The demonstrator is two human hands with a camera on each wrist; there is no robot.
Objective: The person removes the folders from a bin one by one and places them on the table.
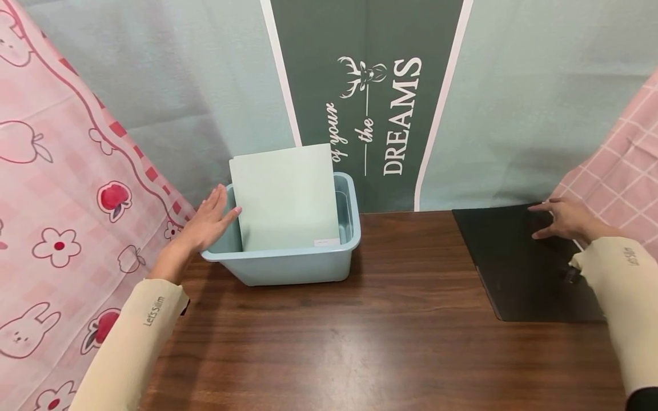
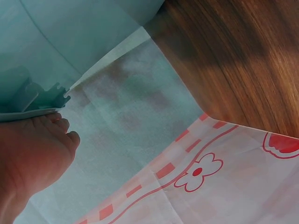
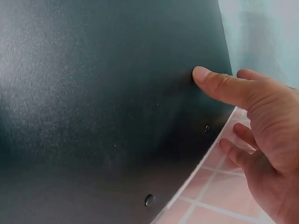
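A light blue plastic bin stands on the table, and a pale green flat folder leans upright inside it. My left hand is at the bin's left rim, fingers straight and thumb apart. The left wrist view shows that hand right beside the bin's edge. At the right lies a black folder with small rivets along one side. My right hand pinches its far right edge; in the right wrist view the thumb presses the cover while the other fingers lie beyond the edge.
The brown wooden table runs between bin and folder. Behind hangs a grey-green cloth with a dark printed band. Pink patterned cloths hang at the left and right, close to both hands.
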